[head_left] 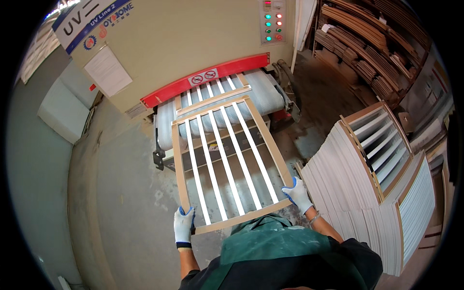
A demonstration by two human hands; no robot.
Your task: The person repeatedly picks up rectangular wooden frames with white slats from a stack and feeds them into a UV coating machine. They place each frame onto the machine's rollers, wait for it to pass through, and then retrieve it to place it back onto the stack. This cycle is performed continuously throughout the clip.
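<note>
Person stands facing a large beige machine with a red guard bar [205,82] across its mouth; all places below are taken from that bar. Held out level between body and bar is a rectangular slatted wooden frame with tan rails and four white slats [227,162], carried flat, slats up, clear of the floor. Left hand [183,226], in a white glove with blue trim, is closed around the frame's near left corner, fingers wrapped under the rail. Right hand [297,193], gloved alike, is closed over the near right corner. Gripping the two near corners looks meant to keep the wide frame square and balanced, so the far end can lead. The frame's long axis runs from the person toward the bar, slats parallel to it; the far short rail points at the bar and lies over the near end of the grey ribbed conveyor belt [263,94] just below the bar, whether touching cannot be told. A second frame of the same kind [212,94] lies on the belt, half under the bar. Well right of the bar, a leaning stack of white slatted panels [348,169] stands on edge, likely to save floor room. Green and red indicator lamps [273,21] sit above the bar's right end.
</note>
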